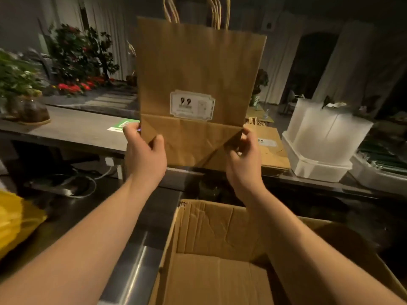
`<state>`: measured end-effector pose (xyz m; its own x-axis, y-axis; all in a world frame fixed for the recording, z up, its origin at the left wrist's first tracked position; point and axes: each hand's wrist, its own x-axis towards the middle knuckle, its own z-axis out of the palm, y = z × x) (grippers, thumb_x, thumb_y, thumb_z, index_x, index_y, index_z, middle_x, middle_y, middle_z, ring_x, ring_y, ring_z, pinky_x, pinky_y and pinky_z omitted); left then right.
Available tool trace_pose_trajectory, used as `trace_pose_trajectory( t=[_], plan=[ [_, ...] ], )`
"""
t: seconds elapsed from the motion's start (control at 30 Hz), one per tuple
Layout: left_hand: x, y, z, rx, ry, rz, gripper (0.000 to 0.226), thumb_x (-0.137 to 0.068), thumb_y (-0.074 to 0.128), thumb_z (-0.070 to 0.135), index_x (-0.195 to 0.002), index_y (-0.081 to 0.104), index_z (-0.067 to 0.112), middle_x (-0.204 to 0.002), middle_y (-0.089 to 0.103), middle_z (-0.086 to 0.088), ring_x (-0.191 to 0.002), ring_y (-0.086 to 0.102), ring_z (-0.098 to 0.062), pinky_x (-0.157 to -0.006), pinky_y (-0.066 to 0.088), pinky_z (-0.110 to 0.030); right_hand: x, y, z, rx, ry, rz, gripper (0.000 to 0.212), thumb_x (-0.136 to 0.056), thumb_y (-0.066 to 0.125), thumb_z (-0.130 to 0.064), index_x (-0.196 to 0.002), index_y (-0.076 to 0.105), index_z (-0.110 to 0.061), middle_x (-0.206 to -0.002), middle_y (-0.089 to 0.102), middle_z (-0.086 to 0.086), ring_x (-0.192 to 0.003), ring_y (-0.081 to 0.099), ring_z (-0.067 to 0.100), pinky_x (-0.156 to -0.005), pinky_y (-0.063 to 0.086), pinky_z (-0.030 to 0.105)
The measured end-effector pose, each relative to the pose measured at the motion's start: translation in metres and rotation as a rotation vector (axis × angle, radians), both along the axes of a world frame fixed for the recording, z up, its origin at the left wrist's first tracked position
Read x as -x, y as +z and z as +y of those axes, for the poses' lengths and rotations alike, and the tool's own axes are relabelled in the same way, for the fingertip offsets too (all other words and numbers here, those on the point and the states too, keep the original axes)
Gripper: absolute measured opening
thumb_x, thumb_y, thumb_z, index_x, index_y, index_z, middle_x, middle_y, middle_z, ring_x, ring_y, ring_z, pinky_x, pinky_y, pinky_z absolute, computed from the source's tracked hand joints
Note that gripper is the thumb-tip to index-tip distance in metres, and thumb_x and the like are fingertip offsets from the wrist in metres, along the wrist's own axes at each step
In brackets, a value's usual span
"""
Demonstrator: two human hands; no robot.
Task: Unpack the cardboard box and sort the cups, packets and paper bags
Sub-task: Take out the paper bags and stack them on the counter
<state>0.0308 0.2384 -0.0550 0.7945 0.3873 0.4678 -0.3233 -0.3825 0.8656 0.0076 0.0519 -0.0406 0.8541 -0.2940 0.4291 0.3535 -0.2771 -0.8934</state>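
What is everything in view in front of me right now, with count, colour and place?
held paper bag: one, brown with white label, centre
flat paper bags: a stack, brown, on the counter, centre right
cardboard box: one, brown, open, bottom centre
plastic tubs: at least two, white, stacked, right
plastic bag: one, yellow, left edge
flowering plants: several, red blooms, back left
QR sign: one, green, on the counter
left hand: one, pinching the bag's lower left corner
right hand: one, pinching its lower right corner
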Motion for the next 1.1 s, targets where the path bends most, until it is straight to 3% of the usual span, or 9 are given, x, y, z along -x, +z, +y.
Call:
trace_pose_trajectory(
  t=[0.1,0.3,0.47,0.57,0.67,0.8,0.87,1.0,1.1],
  plan=[
    [-0.054,0.032,-0.016,-0.033,-0.041,0.031,0.031,-0.102,0.056,0.025,-0.124,0.035,0.028,-0.113,0.057,0.005,-0.090,0.059,-0.011,-0.082,0.054,-0.035,-0.049,0.028,-0.014,-0.037,-0.077,-0.010,0.042,-0.099,0.059,-0.005,-0.117,0.054,-0.042,-0.117,0.064,-0.007,-0.113,0.063,0.016,-0.092,0.061,0.042],
    [-0.145,0.041,-0.027,-0.056,-0.047,0.345,0.030,-0.094,0.062,0.026,-0.120,0.049,0.024,-0.118,0.059,-0.005,-0.100,0.056,-0.027,-0.080,0.051,-0.041,-0.127,0.025,-0.032,-0.065,-0.213,0.317,0.033,-0.093,0.066,-0.010,-0.125,0.060,-0.018,-0.116,0.065,0.005,-0.105,0.063,0.025,-0.090,0.060,0.046],
    [-0.167,0.016,-0.019,-0.123,-0.034,0.774,0.051,-0.092,0.062,0.027,-0.134,0.047,0.003,-0.129,0.051,-0.015,-0.106,0.051,-0.029,-0.082,0.051,-0.038,-0.143,0.000,-0.032,0.124,-0.240,0.667,0.009,-0.094,0.060,-0.008,-0.090,0.053,-0.010,-0.092,0.059,0.009,-0.087,0.061,0.024,-0.083,0.060,0.037],
    [-0.165,0.003,-0.018,-0.095,-0.066,0.751,0.043,-0.090,0.069,0.024,-0.125,0.050,0.007,-0.097,0.049,-0.007,-0.079,0.046,-0.020,-0.064,0.042,-0.032,-0.145,-0.009,-0.033,0.238,-0.235,0.686,0.004,-0.089,0.063,-0.009,-0.093,0.063,-0.008,-0.092,0.064,0.009,-0.083,0.063,0.025,-0.074,0.060,0.036],
    [-0.166,-0.005,-0.015,-0.116,-0.061,0.692,0.055,-0.090,0.074,0.027,-0.136,0.051,0.008,-0.106,0.050,-0.006,-0.088,0.049,-0.022,-0.067,0.041,-0.034,-0.142,-0.012,-0.033,0.282,-0.228,0.694,0.007,-0.088,0.064,-0.008,-0.095,0.067,-0.007,-0.093,0.064,0.009,-0.085,0.063,0.025,-0.062,0.053,0.030],
    [-0.159,0.001,-0.009,-0.136,-0.118,0.687,0.061,-0.095,0.068,0.035,-0.147,0.044,0.011,-0.123,0.051,-0.007,-0.107,0.049,-0.027,-0.081,0.041,-0.038,-0.136,-0.013,-0.030,0.339,-0.194,0.636,0.040,-0.094,0.066,-0.032,-0.125,0.058,-0.008,-0.103,0.066,0.007,-0.090,0.065,0.023,-0.057,0.048,0.029],
    [-0.156,0.008,0.004,-0.168,-0.181,0.735,0.058,-0.094,0.066,0.032,-0.145,0.045,0.013,-0.137,0.053,-0.010,-0.120,0.052,-0.030,-0.092,0.046,-0.042,-0.127,-0.007,-0.032,0.428,-0.119,0.677,0.068,-0.089,0.071,-0.051,-0.137,0.048,-0.009,-0.116,0.064,0.008,-0.102,0.065,0.025,-0.070,0.055,0.033],
    [-0.146,0.021,0.018,-0.451,-0.394,0.880,0.046,-0.086,0.075,0.017,-0.124,0.049,0.019,-0.124,0.052,-0.007,-0.101,0.056,-0.024,-0.090,0.057,-0.038,-0.111,0.006,-0.027,0.810,0.008,0.761,0.094,-0.078,0.088,-0.036,-0.149,0.033,-0.007,-0.135,0.056,0.012,-0.122,0.057,0.031,-0.086,0.052,0.035],
    [-0.146,0.020,0.010,-0.871,-0.324,0.840,0.057,-0.082,0.085,0.023,-0.126,0.051,0.013,-0.120,0.058,-0.008,-0.101,0.059,-0.022,-0.085,0.052,-0.034,-0.111,0.010,-0.019,0.978,-0.021,0.770,0.087,-0.078,0.088,-0.026,-0.146,0.038,-0.005,-0.131,0.058,0.013,-0.120,0.059,0.032,-0.094,0.055,0.037]
  ],
)
